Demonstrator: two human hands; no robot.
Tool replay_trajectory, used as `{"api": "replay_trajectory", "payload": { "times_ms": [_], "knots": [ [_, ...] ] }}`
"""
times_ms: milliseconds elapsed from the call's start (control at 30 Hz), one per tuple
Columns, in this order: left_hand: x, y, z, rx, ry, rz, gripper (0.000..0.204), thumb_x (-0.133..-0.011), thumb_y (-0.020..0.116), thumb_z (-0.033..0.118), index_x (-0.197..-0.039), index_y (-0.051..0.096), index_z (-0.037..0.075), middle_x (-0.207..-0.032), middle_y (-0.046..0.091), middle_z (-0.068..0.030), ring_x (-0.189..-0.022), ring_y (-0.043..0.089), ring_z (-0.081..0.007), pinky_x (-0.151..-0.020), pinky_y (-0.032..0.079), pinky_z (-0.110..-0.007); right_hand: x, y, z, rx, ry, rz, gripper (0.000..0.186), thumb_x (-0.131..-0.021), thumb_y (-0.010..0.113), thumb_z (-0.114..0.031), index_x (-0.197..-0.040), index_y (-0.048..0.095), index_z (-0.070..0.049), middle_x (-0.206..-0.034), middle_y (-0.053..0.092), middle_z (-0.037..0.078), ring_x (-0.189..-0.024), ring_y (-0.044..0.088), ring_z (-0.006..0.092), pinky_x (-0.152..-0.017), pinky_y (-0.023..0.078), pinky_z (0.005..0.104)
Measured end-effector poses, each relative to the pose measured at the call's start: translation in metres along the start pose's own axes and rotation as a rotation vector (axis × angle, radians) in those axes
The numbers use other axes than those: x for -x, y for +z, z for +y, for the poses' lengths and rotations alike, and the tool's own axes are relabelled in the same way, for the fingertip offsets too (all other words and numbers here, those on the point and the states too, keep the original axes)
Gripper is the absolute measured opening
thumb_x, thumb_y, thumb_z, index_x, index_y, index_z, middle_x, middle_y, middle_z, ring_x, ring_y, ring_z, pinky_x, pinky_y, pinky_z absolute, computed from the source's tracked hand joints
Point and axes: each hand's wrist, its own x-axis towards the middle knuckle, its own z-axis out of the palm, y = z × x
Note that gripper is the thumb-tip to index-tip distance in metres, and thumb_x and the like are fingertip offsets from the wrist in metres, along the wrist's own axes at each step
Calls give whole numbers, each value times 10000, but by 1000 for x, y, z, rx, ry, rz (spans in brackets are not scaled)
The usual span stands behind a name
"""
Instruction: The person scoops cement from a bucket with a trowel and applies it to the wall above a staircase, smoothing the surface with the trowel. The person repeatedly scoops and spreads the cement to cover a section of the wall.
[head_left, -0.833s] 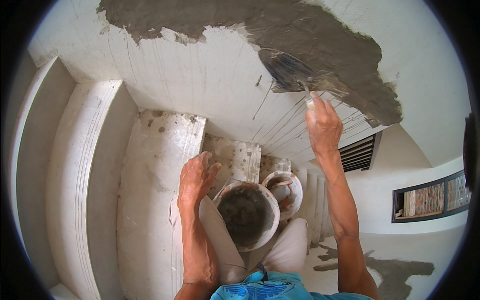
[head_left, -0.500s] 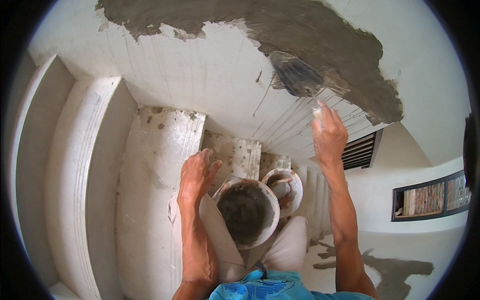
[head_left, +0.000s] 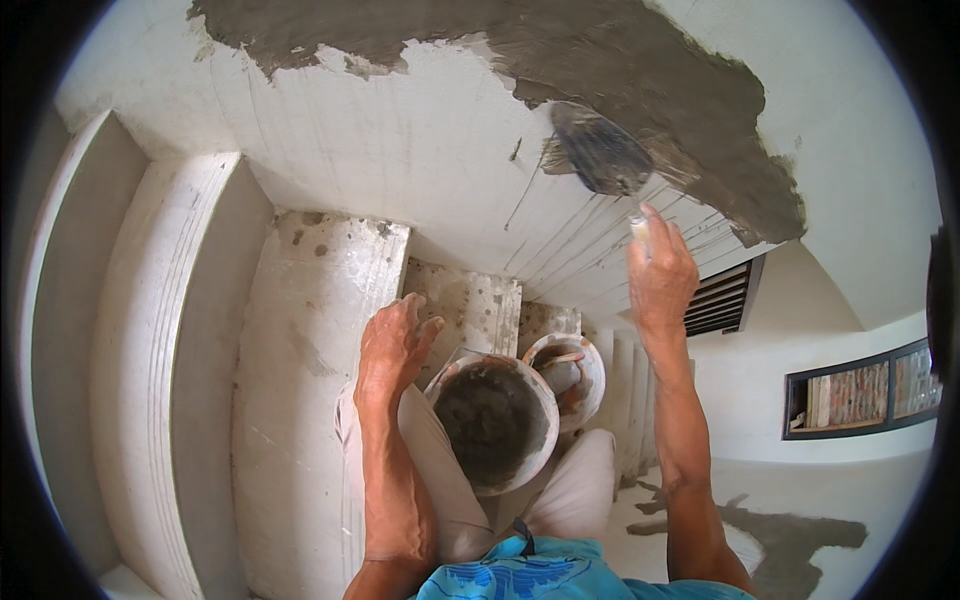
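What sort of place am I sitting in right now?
Probably a stairwell under construction or renovation: pale steps, a wall patched with grey coating, and a bucket of grey mix.

Trowel (head_left: 602, 150): blade blurred; handle mostly hidden in the right grip (head_left: 664, 285). Left grip (head_left: 390, 345): palm out of sight. Smaller bucket (head_left: 598, 385): partly behind the larger bucket (head_left: 545, 450); orange-handled tool (head_left: 570, 357) inside, kind unclear. Grey mortar (head_left: 640, 60): cut off at the far edge. Blue shirt (head_left: 530, 575), near: cropped.
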Motion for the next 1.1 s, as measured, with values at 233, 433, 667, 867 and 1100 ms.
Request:
{"api": "replay_trajectory", "payload": {
  "times_ms": [233,433,667,867,1100],
  "knots": [
    [-3,1,-1,19,44,56,378,-902,706,264,-1145,685,-25,-1028,707,-254,-985,661,-438,-861,513,-496,-15,18,-3,9,-2,27,439,-808,688,-18,-1246,674,-41,-1029,707,145,-883,721,318,-732,600,426],
    [-1,1,-1,7,-1,-7,415,-885,717,260,-1183,678,-27,-990,711,-252,-946,675,-425,-854,516,-477,29,-12,36,10,173,15,385,-816,679,-16,-1200,701,-23,-1016,723,177,-923,724,334,-744,578,427],
    [-4,4,-17,-127,80,-11,422,-925,687,340,-1175,674,0,-1026,711,-255,-974,657,-452,-853,518,-512,78,-60,33,-242,23,-587,270,-792,643,-51,-1058,690,-33,-919,699,192,-840,680,401,-743,531,451],
    [-1,-3,-7,1,-43,-58,506,-895,702,382,-1228,674,2,-1013,711,-242,-892,674,-351,-822,523,-444,123,-59,29,-235,-120,-1243,248,-811,643,-190,-995,648,-23,-817,662,232,-800,640,436,-775,498,526],
    [-6,-1,-8,2,-33,-41,490,-897,714,341,-1227,681,-19,-1006,725,-236,-891,700,-326,-819,545,-430,154,-22,19,-480,-222,-1524,394,-746,700,-82,-1096,556,24,-905,634,232,-929,611,448,-862,484,519]
  ]
}}
